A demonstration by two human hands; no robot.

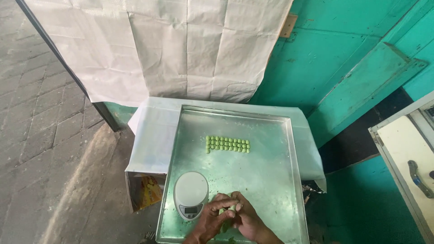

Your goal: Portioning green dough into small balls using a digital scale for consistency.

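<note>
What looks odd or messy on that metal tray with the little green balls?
Little stands out. The green balls lie in neat rows on the metal tray, though the lowest row is short. Green crumbs dot the tray near both hands. The scale overhangs the tray's left rim.

Over a steel tray (271, 180), the left hand (210, 221) and right hand (246, 219) meet around a pale green lump (228, 208) — just beside a small white scale (191, 192) — with rows of green balls (228, 144) farther up the tray.
</note>
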